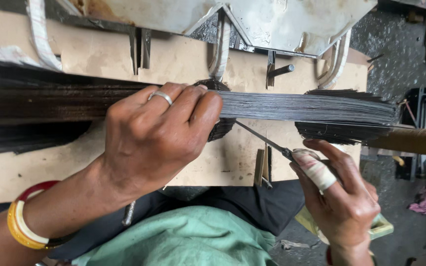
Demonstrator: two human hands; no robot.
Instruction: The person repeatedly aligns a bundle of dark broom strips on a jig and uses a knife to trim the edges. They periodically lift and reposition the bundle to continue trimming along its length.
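**A:** ok so going from the left, what's the left hand [156, 135] up to?

**B:** It's clamped down over a long bundle of thin dark metal wires [292, 107] that lies across the pale brown board worktop [232, 157]. Fingers [193, 106] are curled over the top of the bundle, squeezing it, with a plain silver ring [160, 96] on one of them. Back at the wrist, well behind the fingers, there are red, white and yellow bangles [23, 221]. Left of the fingers the bundle runs off dark and thick to the edge of the shot.

**A:** and right of those fingers?

**B:** The wires come out greyish and tight, then fan out into darker loose ends further right. Just under the left fingertips, a thin straight metal rod [262, 139] pokes up diagonally, its tip right at the bundle, just beside the left hand's fingers. Can't tell if it actually goes in between the wires.

**A:** who's holding the rod?

**B:** The right hand [343, 197], lower right. Its fingers are pinched around the rod's lower end, and one finger is wrapped in whitish tape [316, 171].

**A:** anything else around?

**B:** Above the left fingers, beyond the bundle, there's a scuffed grey sheet-metal plate [282, 19]. Below both hands you see green cloth [193, 239] over the person's lap. Past the right fingers, far right, a tan cylinder [415, 140] sticks in from the side.
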